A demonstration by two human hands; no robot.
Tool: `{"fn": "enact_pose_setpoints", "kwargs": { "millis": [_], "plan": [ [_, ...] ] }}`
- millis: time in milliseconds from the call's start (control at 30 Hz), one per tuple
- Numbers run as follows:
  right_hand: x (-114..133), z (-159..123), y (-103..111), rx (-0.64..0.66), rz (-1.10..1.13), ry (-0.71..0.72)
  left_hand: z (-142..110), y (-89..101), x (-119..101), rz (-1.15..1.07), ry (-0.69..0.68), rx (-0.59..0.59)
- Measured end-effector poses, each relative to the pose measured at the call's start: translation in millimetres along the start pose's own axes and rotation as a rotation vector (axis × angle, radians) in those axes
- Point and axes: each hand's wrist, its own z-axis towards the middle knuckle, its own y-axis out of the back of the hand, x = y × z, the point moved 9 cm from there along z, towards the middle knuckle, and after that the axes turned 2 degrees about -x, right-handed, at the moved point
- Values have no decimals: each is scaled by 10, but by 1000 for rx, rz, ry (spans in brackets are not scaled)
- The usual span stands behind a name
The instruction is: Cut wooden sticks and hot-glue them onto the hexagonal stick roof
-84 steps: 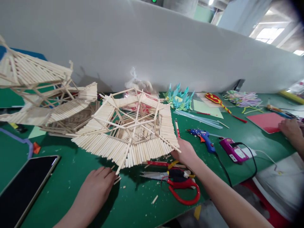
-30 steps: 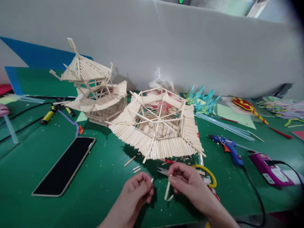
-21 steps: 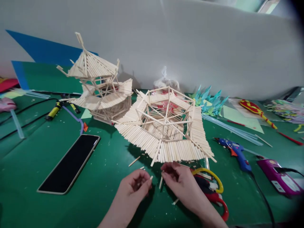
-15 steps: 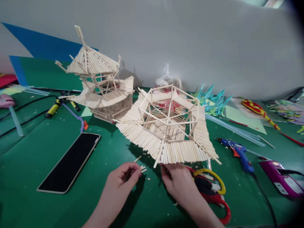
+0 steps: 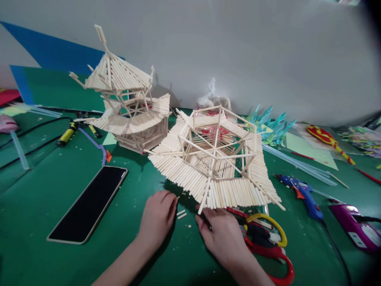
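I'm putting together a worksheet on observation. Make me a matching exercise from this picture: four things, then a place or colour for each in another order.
Things
1. right hand
2. phone
3. glue gun
4. spiky paper piece

Places and colours
A. turquoise
B. at the near edge of the open-topped stick model
C. mostly blue
D. lying left of the left hand

Pairs: 1-B, 2-D, 3-C, 4-A

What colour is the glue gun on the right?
The glue gun is mainly blue; see head view.
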Motion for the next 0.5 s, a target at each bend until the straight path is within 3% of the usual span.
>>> {"fn": "enact_pose_setpoints", "kwargs": {
  "millis": [267, 500],
  "plan": [
    [54, -40, 76, -35, 127, 24, 19, -109, 99, -72, 34, 39],
    [90, -68, 105, -90, 394, 17, -25, 144, 168, -302, 294, 54]
  ]
}}
